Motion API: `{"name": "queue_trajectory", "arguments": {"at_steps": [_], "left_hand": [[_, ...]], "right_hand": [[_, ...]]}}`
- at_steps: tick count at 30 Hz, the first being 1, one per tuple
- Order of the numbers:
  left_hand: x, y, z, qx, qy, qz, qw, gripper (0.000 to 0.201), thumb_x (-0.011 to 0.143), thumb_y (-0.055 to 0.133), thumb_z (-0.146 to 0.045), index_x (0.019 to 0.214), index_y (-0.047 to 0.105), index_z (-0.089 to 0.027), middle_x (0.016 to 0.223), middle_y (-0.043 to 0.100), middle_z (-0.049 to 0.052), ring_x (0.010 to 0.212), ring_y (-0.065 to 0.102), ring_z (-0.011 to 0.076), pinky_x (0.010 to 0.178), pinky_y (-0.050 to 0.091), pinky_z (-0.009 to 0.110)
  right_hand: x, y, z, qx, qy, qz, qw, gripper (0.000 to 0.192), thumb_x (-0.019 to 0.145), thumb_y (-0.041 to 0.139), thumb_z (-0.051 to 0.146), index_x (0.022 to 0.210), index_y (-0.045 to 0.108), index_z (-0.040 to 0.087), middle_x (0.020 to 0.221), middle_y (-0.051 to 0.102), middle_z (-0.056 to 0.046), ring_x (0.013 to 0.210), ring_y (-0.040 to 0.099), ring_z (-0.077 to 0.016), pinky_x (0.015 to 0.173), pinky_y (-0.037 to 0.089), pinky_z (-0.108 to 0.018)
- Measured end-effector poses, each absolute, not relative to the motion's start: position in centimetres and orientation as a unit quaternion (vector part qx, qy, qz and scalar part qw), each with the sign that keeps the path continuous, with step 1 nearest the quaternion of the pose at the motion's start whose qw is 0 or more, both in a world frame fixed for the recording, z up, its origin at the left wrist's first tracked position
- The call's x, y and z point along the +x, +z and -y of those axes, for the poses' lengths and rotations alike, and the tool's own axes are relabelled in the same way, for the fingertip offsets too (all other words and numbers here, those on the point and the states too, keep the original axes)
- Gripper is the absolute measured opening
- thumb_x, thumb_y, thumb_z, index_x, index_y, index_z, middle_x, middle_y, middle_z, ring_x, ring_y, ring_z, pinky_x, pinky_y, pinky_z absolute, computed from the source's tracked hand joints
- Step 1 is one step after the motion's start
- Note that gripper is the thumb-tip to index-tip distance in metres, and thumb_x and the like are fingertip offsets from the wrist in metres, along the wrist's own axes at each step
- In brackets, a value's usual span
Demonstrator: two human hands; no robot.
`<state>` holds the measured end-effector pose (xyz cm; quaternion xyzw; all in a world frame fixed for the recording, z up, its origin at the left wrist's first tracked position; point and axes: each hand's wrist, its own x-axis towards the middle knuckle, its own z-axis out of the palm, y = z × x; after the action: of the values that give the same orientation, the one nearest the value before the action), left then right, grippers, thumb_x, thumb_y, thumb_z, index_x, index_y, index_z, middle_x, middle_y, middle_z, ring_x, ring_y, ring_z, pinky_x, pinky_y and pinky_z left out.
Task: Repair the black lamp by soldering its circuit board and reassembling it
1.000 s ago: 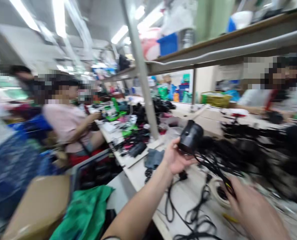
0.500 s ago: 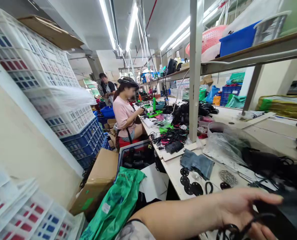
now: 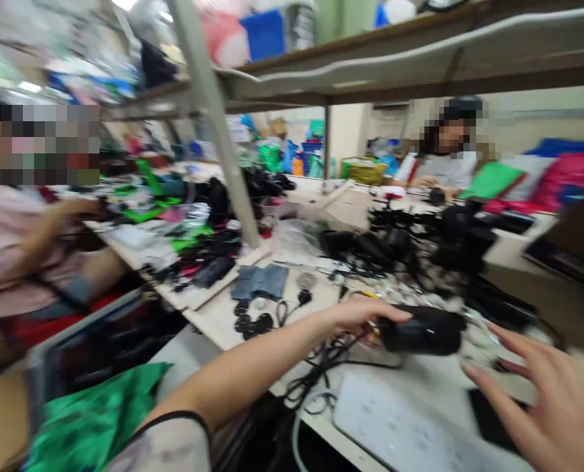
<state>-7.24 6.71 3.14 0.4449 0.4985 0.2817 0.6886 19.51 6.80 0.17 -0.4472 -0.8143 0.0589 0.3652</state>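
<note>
Right hand: the right hand is at the lower right corner, fingers spread apart and holding nothing; half a second ago it was out of view.
Left hand: the left hand is closed on the near end of one black cylinder-shaped device, lying sideways just above the bench. Half a second ago this hand was at the bottom edge over a dark blurred shape; now it is higher and in the middle.
Cables: a tangle of black cables trails from below the left hand; the number cannot be told.
White board: one pale flat board lies near the front edge, below the device.
Discs: several small black discs lie beside one grey cloth; blur prevents an exact count.
Pile: a heap of black devices sits farther back.
People: two co-workers, one in pink at the left, nearer in view than before, and one across the bench, unseen half a second ago.
Post: one grey post carries the shelf.
</note>
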Motion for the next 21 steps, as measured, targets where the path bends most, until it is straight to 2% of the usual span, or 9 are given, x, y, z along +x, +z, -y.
{"name": "queue_trajectory", "arguments": {"at_steps": [1,3,6,9,15,17,21], "left_hand": [[-7.1,2.2,-7.1,0.451,0.289,-0.490,0.688,0.027,0.067,0.070,-0.042,0.079,0.068,-0.019,0.057,0.056,-0.003,0.043,0.044,0.0078,0.039,0.028,0.019],[-6.9,0.5,-7.9,0.461,0.287,-0.479,0.690,0.039,0.063,0.073,-0.039,0.096,0.069,-0.021,0.059,0.057,-0.004,0.043,0.044,0.0078,0.039,0.026,0.019],[-6.4,-1.3,-8.3,0.483,0.279,-0.469,0.685,0.062,0.055,0.079,-0.031,0.115,0.065,-0.021,0.069,0.063,-0.003,0.046,0.048,0.0088,0.042,0.034,0.020],[-5.7,-2.1,-8.1,0.505,0.275,-0.457,0.679,0.069,0.050,0.083,-0.024,0.116,0.064,-0.020,0.078,0.066,-0.002,0.057,0.055,0.0110,0.050,0.039,0.020],[-4.5,-2.5,-7.1,0.551,0.268,-0.466,0.638,0.072,0.047,0.086,-0.019,0.115,0.061,-0.016,0.055,0.055,-0.009,0.052,0.048,0.0103,0.049,0.029,0.019],[-4.3,-2.4,-6.8,0.560,0.274,-0.473,0.622,0.074,0.048,0.086,-0.019,0.118,0.060,-0.015,0.057,0.055,-0.009,0.054,0.050,0.0114,0.051,0.032,0.020],[-4.1,-2.7,-6.1,0.573,0.296,-0.491,0.586,0.078,0.051,0.086,-0.021,0.123,0.056,-0.017,0.063,0.055,-0.008,0.061,0.053,0.0130,0.058,0.039,0.022]], "right_hand": [[20.2,0.8,-6.0,-0.456,0.043,0.814,0.358,0.053,0.091,0.049,0.061,0.128,0.053,0.023,0.119,0.056,-0.013,0.089,0.062,-0.0289,0.075,0.053,-0.042],[20.6,1.2,-5.0,-0.463,0.039,0.813,0.352,0.042,0.096,0.048,0.050,0.125,0.054,0.021,0.117,0.057,-0.012,0.095,0.062,-0.0273,0.077,0.054,-0.038],[20.7,0.3,-4.8,-0.504,0.078,0.793,0.334,0.041,0.095,0.049,0.046,0.127,0.052,0.021,0.117,0.056,-0.012,0.104,0.059,-0.0286,0.087,0.053,-0.043],[21.3,-1.3,-4.7,-0.534,0.144,0.781,0.292,0.048,0.090,0.056,0.043,0.133,0.048,0.024,0.122,0.052,-0.011,0.114,0.054,-0.0309,0.097,0.048,-0.049],[21.5,-2.7,-4.0,-0.524,0.273,0.771,0.237,0.064,0.085,0.060,0.031,0.144,0.037,0.028,0.136,0.044,-0.008,0.128,0.043,-0.0273,0.105,0.044,-0.046],[21.3,-2.7,-4.0,-0.521,0.310,0.760,0.235,0.063,0.085,0.060,0.030,0.143,0.038,0.027,0.138,0.044,-0.008,0.125,0.046,-0.0262,0.104,0.045,-0.045],[21.0,-3.0,-4.3,-0.521,0.393,0.713,0.256,0.062,0.087,0.056,0.033,0.145,0.038,0.023,0.137,0.048,-0.011,0.107,0.059,-0.0233,0.094,0.052,-0.042]]}}
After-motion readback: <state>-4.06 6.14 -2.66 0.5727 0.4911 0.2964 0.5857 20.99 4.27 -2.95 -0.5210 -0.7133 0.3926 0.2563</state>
